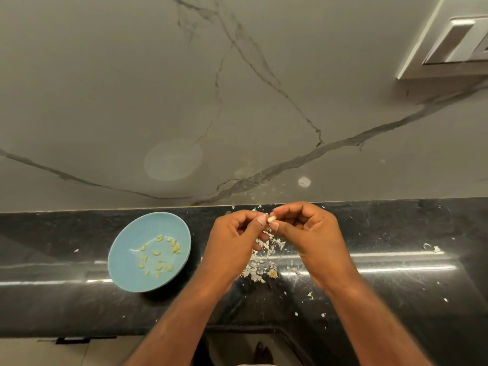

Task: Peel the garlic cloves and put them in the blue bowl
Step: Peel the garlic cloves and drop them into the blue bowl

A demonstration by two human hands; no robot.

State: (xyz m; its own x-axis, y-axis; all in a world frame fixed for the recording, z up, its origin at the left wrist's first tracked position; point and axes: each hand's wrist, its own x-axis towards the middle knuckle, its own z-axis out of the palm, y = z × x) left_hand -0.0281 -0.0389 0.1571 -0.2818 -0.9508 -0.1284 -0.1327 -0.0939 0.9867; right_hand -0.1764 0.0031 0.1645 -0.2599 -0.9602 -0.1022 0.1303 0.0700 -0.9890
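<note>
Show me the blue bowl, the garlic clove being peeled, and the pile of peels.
blue bowl (124, 248): head view, bare inner wall, left side.
garlic clove (272, 219): head view, its pale exposed middle.
pile of peels (257, 260): head view, middle of the heap.

A kitchen, likely a home's: a polished black stone counter (396, 286) runs along a grey veined-marble wall (105, 101) with a switch plate (454, 40); on the counter sit a blue bowl (129, 236) of peeled garlic (157, 253) and scattered papery skins (260, 260).
</note>
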